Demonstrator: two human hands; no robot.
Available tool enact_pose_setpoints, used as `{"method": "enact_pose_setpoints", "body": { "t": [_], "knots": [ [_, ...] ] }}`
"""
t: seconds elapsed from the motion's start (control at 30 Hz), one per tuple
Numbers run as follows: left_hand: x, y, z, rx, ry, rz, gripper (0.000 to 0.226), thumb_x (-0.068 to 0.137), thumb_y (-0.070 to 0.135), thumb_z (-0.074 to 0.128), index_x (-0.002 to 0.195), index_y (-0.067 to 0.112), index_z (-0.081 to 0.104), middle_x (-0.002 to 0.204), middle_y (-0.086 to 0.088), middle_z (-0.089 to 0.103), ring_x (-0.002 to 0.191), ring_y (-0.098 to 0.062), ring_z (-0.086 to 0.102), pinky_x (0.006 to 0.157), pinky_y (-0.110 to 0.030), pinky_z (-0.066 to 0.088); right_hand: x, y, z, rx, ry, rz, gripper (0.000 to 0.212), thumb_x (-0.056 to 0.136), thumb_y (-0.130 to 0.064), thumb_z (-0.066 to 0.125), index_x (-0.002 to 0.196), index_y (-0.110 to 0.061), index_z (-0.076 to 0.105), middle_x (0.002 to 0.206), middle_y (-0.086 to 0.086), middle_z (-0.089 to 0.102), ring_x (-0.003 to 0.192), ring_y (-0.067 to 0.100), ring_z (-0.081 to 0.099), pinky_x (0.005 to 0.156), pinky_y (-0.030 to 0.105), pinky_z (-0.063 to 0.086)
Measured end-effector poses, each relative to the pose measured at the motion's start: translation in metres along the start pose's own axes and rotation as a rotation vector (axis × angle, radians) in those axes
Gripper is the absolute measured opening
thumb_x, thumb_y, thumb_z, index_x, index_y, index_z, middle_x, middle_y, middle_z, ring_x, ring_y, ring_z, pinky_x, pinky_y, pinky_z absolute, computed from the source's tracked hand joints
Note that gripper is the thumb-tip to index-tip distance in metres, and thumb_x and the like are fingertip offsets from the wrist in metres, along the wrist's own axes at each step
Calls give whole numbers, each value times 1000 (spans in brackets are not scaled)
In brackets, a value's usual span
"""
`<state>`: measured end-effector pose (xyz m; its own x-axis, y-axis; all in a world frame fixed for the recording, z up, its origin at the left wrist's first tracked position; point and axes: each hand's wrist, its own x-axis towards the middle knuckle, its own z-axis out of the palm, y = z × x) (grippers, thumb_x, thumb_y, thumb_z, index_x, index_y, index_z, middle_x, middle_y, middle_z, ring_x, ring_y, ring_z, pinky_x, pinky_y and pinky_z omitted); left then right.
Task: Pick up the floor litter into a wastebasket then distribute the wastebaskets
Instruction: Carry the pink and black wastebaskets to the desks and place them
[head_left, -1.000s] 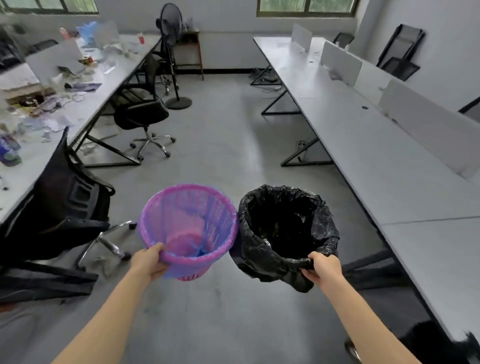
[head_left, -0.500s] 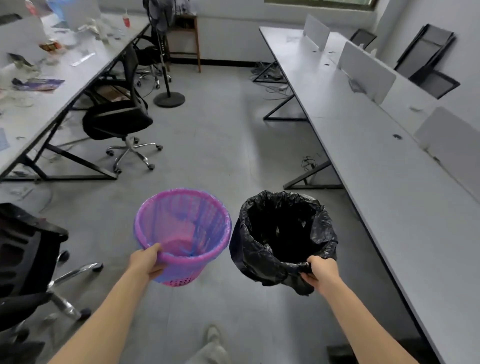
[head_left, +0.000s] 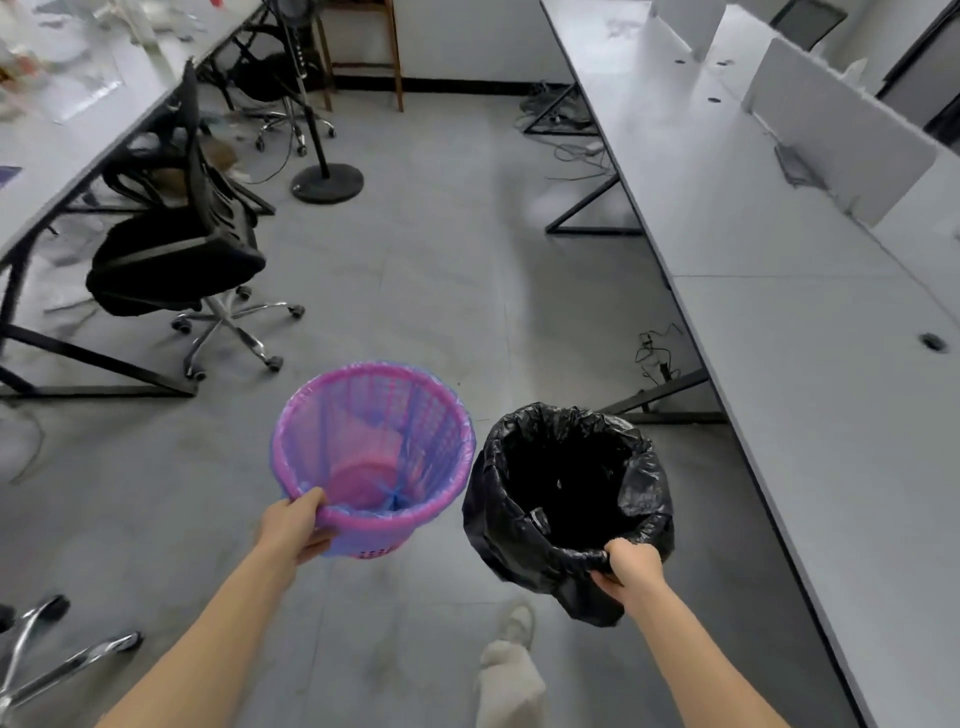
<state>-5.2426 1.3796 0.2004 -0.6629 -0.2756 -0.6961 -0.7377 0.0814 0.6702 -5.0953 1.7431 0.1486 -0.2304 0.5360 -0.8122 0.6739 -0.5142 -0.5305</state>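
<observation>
While my left hand (head_left: 291, 530) curled its fingers round the near rim of the pink wastebasket (head_left: 374, 447), my right hand (head_left: 631, 566) clutched the near rim of the black-lined wastebasket (head_left: 566, 478), side by side above the floor (head_left: 441, 286).

Pink lattice wastebasket (head_left: 415, 415) with blue liner (head_left: 395, 496); black-bagged wastebasket (head_left: 498, 519); grey floor (head_left: 441, 270).

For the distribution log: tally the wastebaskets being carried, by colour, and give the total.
pink wastebasket: 1, held at the rim by the left hand
black-lined wastebasket: 1, gripped at the rim by the right hand
Total: 2
</observation>
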Motion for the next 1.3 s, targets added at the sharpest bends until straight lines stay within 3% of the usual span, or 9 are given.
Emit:
{"method": "enact_pose_setpoints", "body": {
  "t": [0.27, 0.43, 0.6, 0.77, 0.87, 0.97, 1.07, 1.2, 1.3],
  "knots": [
    [151, 5, 141, -36, 79, -115, 4, 91, 10, 53, 87, 10, 55, 76, -8, 63, 62, -23, 62, 55, -29, 50, 217, -55, 105, -89, 3, 168, 35, 95, 1, 52, 130, 3, 48, 106, 17, 57, 87, 29, 59, 56, 37, 57],
    [260, -38, 210, -44, 102, -167, 10, 93, 12, 51, 83, 15, 53, 73, -5, 61, 50, -16, 65, 50, -25, 55, 338, -41, 168, -38, 37, 194, 21, 91, 11, 44, 108, -1, 48, 99, 16, 55, 87, 29, 56, 56, 38, 51],
    [353, -100, 247, -51, 139, -236, 13, 92, 12, 50, 80, 17, 51, 73, -5, 58, 64, -22, 62, 55, -27, 57, 450, -21, 225, 14, 41, 195, 13, 93, 10, 48, 87, -2, 49, 102, 19, 57, 80, 29, 58, 52, 35, 55],
    [420, -125, 255, -14, 191, -302, 13, 91, 12, 51, 78, 16, 51, 69, -3, 55, 60, -17, 63, 59, -26, 55, 511, -6, 267, 89, 109, 236, 12, 96, 7, 49, 106, 0, 48, 111, 24, 57, 79, 28, 60, 67, 37, 54],
    [434, -116, 252, 18, 188, -285, 12, 90, 12, 52, 79, 16, 53, 70, -3, 59, 50, -11, 65, 56, -26, 55, 510, -9, 273, 97, 98, 278, 24, 100, -2, 53, 123, 1, 53, 122, 21, 61, 98, 33, 66, 84, 39, 56],
    [431, -96, 247, 67, 175, -271, 9, 88, 12, 52, 80, 14, 54, 72, -5, 61, 53, -15, 66, 56, -27, 56, 481, -21, 273, 28, 133, 296, 40, 99, -14, 59, 136, -1, 51, 125, 15, 59, 100, 29, 65, 91, 43, 56],
    [402, -50, 239, 86, 181, -254, 9, 86, 10, 53, 78, 14, 55, 72, -6, 60, 64, -21, 62, 62, -30, 55, 424, -47, 275, -155, 110, 303, 52, 99, -24, 59, 144, -3, 44, 146, 12, 49, 131, 33, 51, 105, 43, 45],
    [348, 34, 220, 118, 132, -203, 7, 81, 10, 58, 75, 13, 60, 70, -8, 60, 63, -22, 59, 62, -31, 55, 328, -127, 298, -293, -207, 201, 53, 100, -45, 53, 138, -9, 52, 137, 9, 57, 128, 28, 52, 101, 43, 41],
    [303, 107, 202, 125, 52, -163, 5, 80, 12, 61, 78, 11, 65, 66, -8, 61, 61, -22, 57, 67, -35, 57, 246, -205, 313, -312, -305, 32, 51, 96, -54, 54, 128, -14, 59, 126, 0, 63, 116, 23, 58, 96, 41, 46]
  ]
}}
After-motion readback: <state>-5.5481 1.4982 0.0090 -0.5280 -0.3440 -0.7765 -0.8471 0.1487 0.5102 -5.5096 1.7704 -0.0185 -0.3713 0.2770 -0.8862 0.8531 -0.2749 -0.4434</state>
